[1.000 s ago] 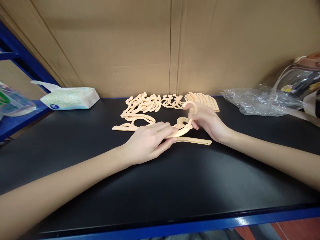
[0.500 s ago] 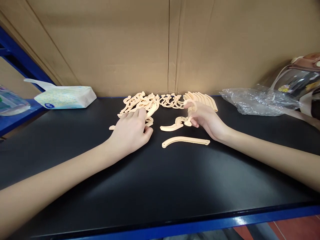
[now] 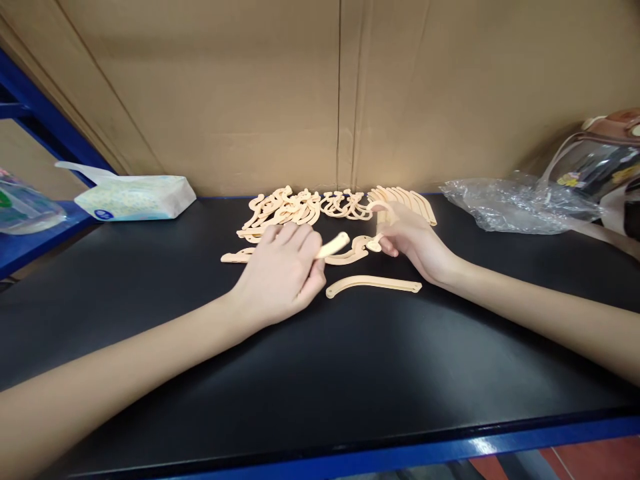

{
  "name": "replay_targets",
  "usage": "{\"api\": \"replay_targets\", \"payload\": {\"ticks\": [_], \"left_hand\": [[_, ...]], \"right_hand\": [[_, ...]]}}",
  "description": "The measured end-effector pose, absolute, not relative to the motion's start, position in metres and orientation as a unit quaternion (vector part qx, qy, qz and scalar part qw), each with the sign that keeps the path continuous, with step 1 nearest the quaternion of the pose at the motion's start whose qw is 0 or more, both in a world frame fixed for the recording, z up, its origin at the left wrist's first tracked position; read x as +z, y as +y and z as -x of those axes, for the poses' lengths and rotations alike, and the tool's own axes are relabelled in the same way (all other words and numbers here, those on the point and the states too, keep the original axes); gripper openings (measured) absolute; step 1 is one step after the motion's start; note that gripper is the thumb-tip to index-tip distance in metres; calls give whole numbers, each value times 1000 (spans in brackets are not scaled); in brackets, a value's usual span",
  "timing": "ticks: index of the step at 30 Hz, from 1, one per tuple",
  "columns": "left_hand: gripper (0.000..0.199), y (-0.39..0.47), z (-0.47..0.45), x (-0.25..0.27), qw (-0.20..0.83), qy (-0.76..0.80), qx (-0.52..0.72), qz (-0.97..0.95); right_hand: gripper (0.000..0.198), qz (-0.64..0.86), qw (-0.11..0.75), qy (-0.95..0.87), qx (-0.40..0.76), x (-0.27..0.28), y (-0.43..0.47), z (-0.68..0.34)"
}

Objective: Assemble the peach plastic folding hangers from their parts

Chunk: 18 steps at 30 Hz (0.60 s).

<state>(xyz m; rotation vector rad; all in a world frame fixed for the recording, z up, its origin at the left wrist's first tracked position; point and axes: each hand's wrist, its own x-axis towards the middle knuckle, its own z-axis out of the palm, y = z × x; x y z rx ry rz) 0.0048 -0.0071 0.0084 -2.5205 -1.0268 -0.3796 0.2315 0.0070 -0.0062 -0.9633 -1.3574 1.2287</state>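
Think of a clock lying on the black table [image 3: 320,373]. Tall brown cardboard [image 3: 200,87] stands behind it at 12 o'clock. A crinkly clear bag [image 3: 520,203] lies at 2 o'clock, and a tissue pack [image 3: 135,198] sits at 10 o'clock. A heap of pale pieces [image 3: 285,208] is at 11 o'clock. The left hand [image 3: 280,273] is closed around a pale strip, and the right hand [image 3: 413,237] pinches a hook. On the table, a long bent piece [image 3: 373,285] lies at 7 o'clock from the right hand. A curvy piece [image 3: 356,253] lies between the two hands. The pale strip [image 3: 334,246] pokes out past the left thumb, pointing to 2 o'clock. The hook [image 3: 374,245] is at 3 o'clock from the strip, near but apart.
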Motion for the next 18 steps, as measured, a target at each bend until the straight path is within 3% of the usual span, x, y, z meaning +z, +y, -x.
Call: {"api": "replay_targets", "payload": {"ticks": [8, 14, 18], "left_hand": [[25, -9, -5, 3, 101, -299, -145, 938], [33, -8, -5, -1, 79, -306, -168, 934], [28, -5, -5, -2, 76, -283, -176, 940]], "right_hand": [[27, 369, 501, -571, 536, -7, 7, -232], [39, 346, 486, -559, 576, -3, 3, -229], [40, 336, 481, -563, 582, -5, 4, -230]]}}
